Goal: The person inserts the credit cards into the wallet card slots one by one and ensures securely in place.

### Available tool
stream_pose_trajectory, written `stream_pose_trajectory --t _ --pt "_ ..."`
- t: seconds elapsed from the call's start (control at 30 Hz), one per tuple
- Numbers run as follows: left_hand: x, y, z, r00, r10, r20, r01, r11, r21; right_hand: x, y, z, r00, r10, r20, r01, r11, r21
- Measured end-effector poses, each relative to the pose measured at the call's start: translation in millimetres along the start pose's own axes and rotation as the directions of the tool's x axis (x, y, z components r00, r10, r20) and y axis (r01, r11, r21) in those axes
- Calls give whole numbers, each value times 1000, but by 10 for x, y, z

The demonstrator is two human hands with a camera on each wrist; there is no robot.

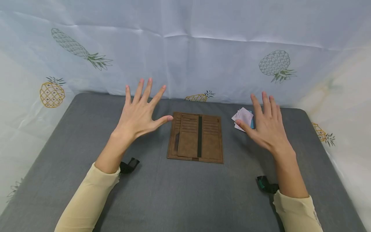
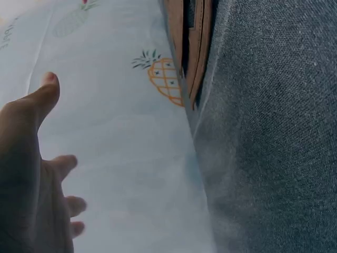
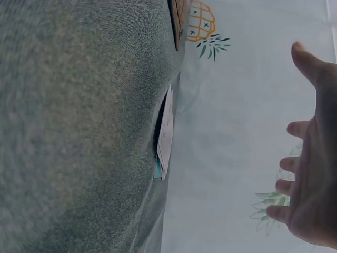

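A brown wallet (image 1: 213, 138) lies spread flat on the grey table, with card slots and a dark strip down its middle. To its right is a small pile of pale cards (image 1: 244, 116) with a blue one partly showing beneath. My left hand (image 1: 138, 114) hovers left of the wallet, fingers straight and spread, holding nothing. Over the table near the cards, my right hand (image 1: 266, 129) is also spread and holds nothing; it hides part of the pile. In the right wrist view the cards (image 3: 165, 134) appear edge-on, apart from the right hand (image 3: 316, 174).
A grey cloth covers the table (image 1: 179, 193). Behind it hangs a whitish curtain (image 1: 179, 64) printed with pineapples, reaching round both sides. Dark wrist straps (image 1: 129, 165) show at both sleeve cuffs.
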State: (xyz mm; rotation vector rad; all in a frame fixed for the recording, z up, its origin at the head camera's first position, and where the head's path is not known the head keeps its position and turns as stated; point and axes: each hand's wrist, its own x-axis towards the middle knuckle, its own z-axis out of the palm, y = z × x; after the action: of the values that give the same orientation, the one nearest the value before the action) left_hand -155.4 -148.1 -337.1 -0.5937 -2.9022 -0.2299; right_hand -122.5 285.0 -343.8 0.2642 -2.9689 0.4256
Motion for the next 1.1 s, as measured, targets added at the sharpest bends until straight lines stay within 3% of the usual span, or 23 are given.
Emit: stream_pose_trajectory --t 0.1,0.2,0.33,0.43,0.53,0.73,0.93,1.1 --pt "4 5 3 1000 0 29 1 1000 -28 12 2 4 1000 0 -26 1 999 42" --pt "4 26 3 995 -8 103 17 996 -92 20 12 24 999 5 -36 -2 996 93" --pt "4 86 10 968 -2 251 66 967 -246 30 52 65 999 -9 -32 15 985 172" --pt "3 152 35 941 42 335 93 922 -375 33 96 89 1000 -11 7 9 973 233" --pt "-5 211 72 924 89 372 105 876 -470 37 135 104 997 5 81 -26 963 269" --pt "-18 214 159 896 109 431 172 810 -561 84 246 163 977 10 212 -69 960 271" --pt "27 172 257 883 139 448 220 722 -656 122 320 210 962 5 272 -77 964 254" --pt "58 175 279 889 118 443 279 629 -726 128 367 215 946 38 320 -111 971 213"
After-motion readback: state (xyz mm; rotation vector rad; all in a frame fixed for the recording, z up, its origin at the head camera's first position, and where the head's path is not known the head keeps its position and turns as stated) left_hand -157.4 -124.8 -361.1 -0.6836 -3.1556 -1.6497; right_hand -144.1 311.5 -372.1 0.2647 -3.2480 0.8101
